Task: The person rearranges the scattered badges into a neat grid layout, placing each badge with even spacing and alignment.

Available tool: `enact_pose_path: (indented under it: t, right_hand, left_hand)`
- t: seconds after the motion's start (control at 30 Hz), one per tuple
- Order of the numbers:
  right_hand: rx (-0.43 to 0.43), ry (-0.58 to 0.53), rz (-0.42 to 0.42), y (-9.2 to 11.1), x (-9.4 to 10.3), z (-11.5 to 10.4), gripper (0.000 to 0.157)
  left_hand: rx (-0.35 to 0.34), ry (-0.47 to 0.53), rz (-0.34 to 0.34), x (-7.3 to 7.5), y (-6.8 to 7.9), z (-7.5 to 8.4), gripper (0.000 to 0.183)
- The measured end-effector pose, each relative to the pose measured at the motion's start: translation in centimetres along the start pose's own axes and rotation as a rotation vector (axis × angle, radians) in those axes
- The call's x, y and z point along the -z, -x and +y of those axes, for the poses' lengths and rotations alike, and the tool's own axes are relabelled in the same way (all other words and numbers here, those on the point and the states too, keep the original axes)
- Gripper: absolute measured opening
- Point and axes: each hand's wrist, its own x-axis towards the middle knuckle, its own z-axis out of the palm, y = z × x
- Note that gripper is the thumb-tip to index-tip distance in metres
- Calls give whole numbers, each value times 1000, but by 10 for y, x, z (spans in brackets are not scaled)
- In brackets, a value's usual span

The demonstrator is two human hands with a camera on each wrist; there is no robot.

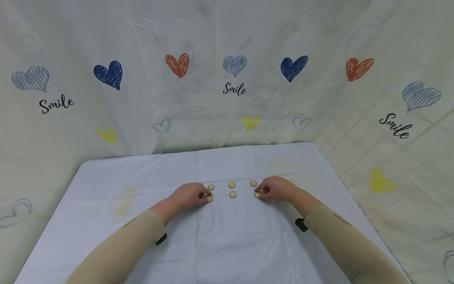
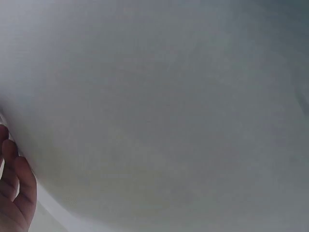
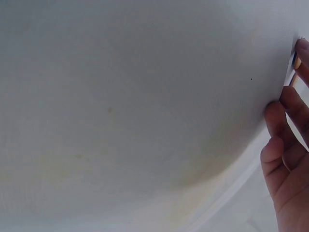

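Small round wooden discs, tan with a mark in the middle, lie on the white-covered table in two rows of three. My left hand [image 1: 191,195] pinches the front-left disc [image 1: 210,198] between thumb and fingers. At the other end of that row, my right hand [image 1: 278,188] pinches the front-right disc [image 1: 257,195]. Between them is the front-middle disc [image 1: 232,194]. Behind lie the back-left disc [image 1: 211,187], back-middle disc [image 1: 231,184] and back-right disc [image 1: 253,183]. The wrist views catch curled left fingers [image 2: 26,181] and right fingers [image 3: 276,121] at the edge; both pinched discs are hidden there.
A white cloth [image 1: 230,244] with a crease covers the table. Behind the table and along its sides hangs a pale curtain [image 1: 205,23] printed with hearts and words. Dark wrist devices [image 1: 301,225] sit under both beige sleeves [image 1: 117,244].
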Motion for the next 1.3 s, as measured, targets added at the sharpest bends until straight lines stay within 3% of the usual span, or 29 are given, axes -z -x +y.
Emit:
enact_pose_path:
  t: [0.2,0.93,1.17,1.3]
  right_hand:
    - [8,9,11,2,-3,3,23]
    - [79,20,66,1,0,7,26]
    - [0,-34,73,6,-2,6,32]
    - [-27,-58,110,16,-4,2,39]
  left_hand:
    - [25,13,-19,-4,-1,3,22]
    - [69,26,10,-8,-4,6,27]
    - [93,59,25,-6,-1,7,32]
    - [72,21,59,2,6,13,38]
